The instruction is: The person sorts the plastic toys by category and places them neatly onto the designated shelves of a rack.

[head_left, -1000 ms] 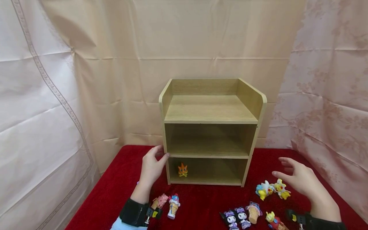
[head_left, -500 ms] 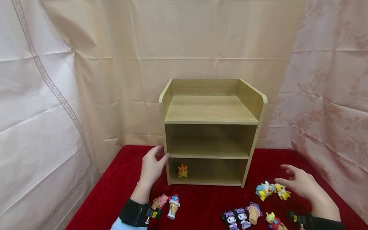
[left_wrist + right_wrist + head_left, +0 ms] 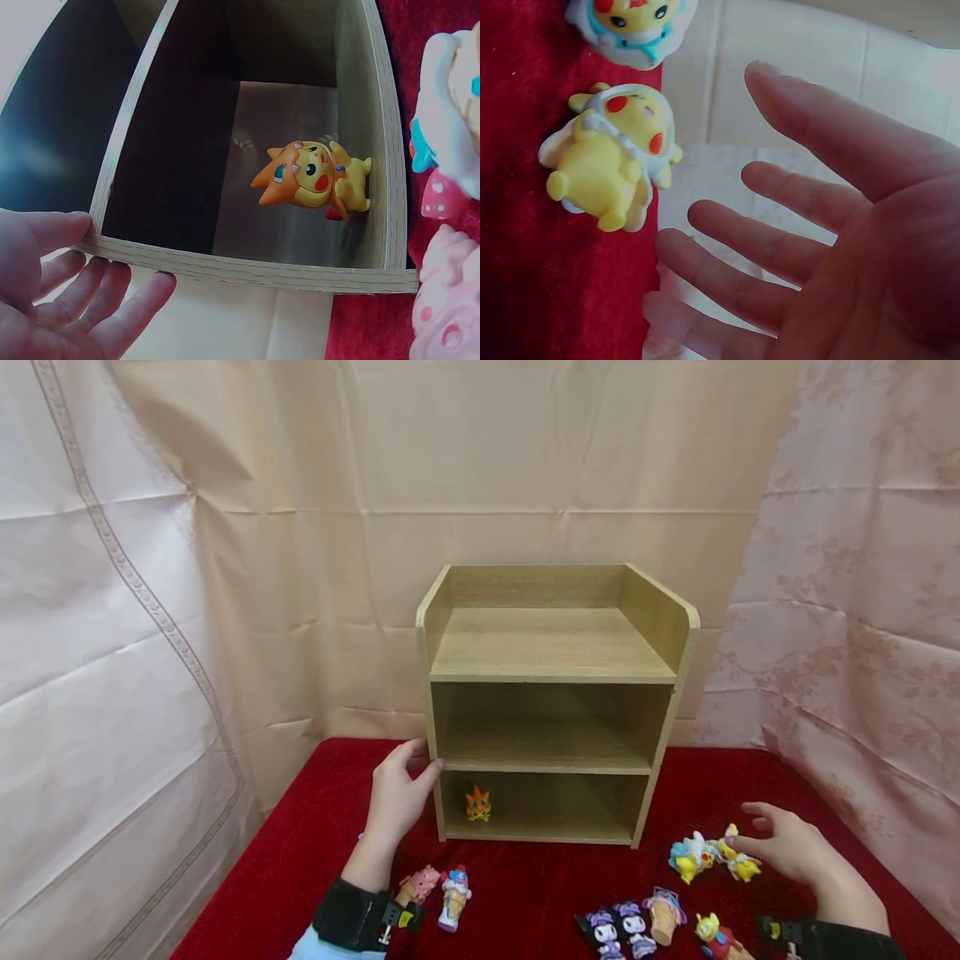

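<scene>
The wooden shelf unit (image 3: 551, 643) stands upright on the red cloth. My left hand (image 3: 399, 789) holds its left side panel, the thumb at the front edge and the fingers (image 3: 139, 315) along the outer face. In the bottom compartment stands a yellow figurine with an orange pointed hood (image 3: 311, 176). My right hand (image 3: 791, 843) hovers, fingers spread, by a yellow figurine with a white hood (image 3: 615, 157) lying on the cloth; nothing is between its fingers. Beside that figurine lies another yellow one in blue and white (image 3: 692, 857).
Two purple-and-black figurines (image 3: 620, 930), a purple-topped cone figurine (image 3: 664, 917) and a yellow-and-red one (image 3: 717, 937) lie front right. Left of them are a pink cone figurine (image 3: 418, 885) and a blue-and-white cone figurine (image 3: 454, 897). Curtains (image 3: 525, 460) hang behind the red-covered table (image 3: 285, 852).
My right hand has moved down, closer to the white-hooded yellow figurine. The left hand stays at the shelf unit's side.
</scene>
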Demonstrator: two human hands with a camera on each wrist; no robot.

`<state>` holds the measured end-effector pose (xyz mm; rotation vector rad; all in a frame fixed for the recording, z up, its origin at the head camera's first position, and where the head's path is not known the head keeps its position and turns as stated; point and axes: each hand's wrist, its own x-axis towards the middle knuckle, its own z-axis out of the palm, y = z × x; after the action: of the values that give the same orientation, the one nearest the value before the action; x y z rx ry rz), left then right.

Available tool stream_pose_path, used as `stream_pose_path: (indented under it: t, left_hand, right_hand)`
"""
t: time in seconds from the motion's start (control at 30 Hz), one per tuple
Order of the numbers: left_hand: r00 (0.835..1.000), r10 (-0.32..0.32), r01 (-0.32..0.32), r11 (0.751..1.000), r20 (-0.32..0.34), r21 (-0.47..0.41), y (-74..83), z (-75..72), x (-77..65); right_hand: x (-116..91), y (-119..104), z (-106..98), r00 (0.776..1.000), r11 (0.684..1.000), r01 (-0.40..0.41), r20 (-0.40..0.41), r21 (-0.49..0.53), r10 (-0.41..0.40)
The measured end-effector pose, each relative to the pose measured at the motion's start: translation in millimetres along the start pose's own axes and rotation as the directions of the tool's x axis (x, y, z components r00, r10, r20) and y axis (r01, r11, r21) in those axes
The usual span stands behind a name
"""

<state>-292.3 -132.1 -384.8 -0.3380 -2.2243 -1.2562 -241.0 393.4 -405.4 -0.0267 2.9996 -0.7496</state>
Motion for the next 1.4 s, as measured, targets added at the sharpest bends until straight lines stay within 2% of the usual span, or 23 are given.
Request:
stream_pose_path:
  t: [0.13,0.4,0.67,0.93,1.4]
  left_hand:
    - [1.000,0.005,-0.005,1.000,0.000,0.002,0.4,0.0,0.2]
    - [1.000,-0.002,0.002,1.000,0.003,-0.011,-0.1,0.5,0.5]
    - [1.000,-0.010,0.010,1.000,0.006,0.001,-0.6,-0.7,1.1]
    - [1.000,-0.009,0.009,1.000,0.009,0.002,-0.5,0.2,1.9]
    - [1.000,-0.011,0.011,1.000,0.003,0.000,-1.1,0.3,0.1]
  right_hand:
    - [2.6,4.3,3.3,1.000,1.000,0.004,0.023,0.025,-0.005]
    - [7.8,11.2,10.3,0.995,0.995,0.084,0.049,0.048,-0.086]
    - [12.3,13.3,14.4,0.989,0.990,0.122,0.079,0.071,-0.127]
    - [15.6,15.7,17.5,0.988,0.991,0.112,0.098,0.074,-0.119]
    - [20.4,14.2,22.0,0.990,0.996,0.082,0.111,0.021,-0.084]
